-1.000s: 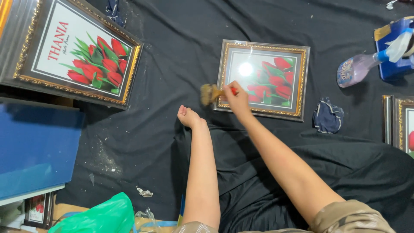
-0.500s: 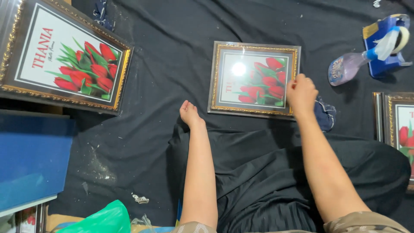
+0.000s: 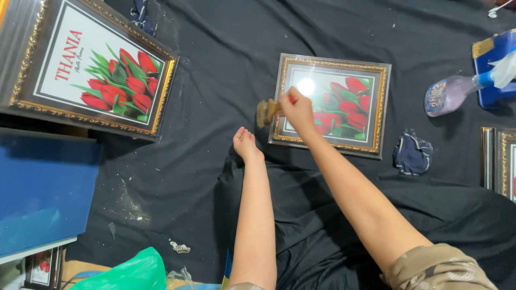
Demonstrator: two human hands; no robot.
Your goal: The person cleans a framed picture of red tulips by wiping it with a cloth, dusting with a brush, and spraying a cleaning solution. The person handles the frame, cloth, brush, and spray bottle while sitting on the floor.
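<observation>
A small gold-framed picture of red tulips [image 3: 344, 102] lies flat on the black cloth [image 3: 226, 64] in front of me. My right hand [image 3: 297, 109] is over its left side, gripping a small brush [image 3: 265, 111] whose tan bristles hang just past the frame's left edge. My left hand [image 3: 245, 144] rests on the cloth just left of the frame's near corner, fingers curled under and holding nothing. My black-clad lap [image 3: 322, 215] lies below both arms.
A larger tulip picture in a gold frame [image 3: 97, 75] lies at the far left above a blue board [image 3: 43, 198]. A spray bottle [image 3: 449, 94], a blue box [image 3: 492, 53], a dark rag [image 3: 411, 153], another frame [image 3: 500, 161] and a green bag [image 3: 129, 271] surround me.
My right hand has swept from the small frame's right edge back to its left side with the brush. My left hand has stayed planted on the cloth.
</observation>
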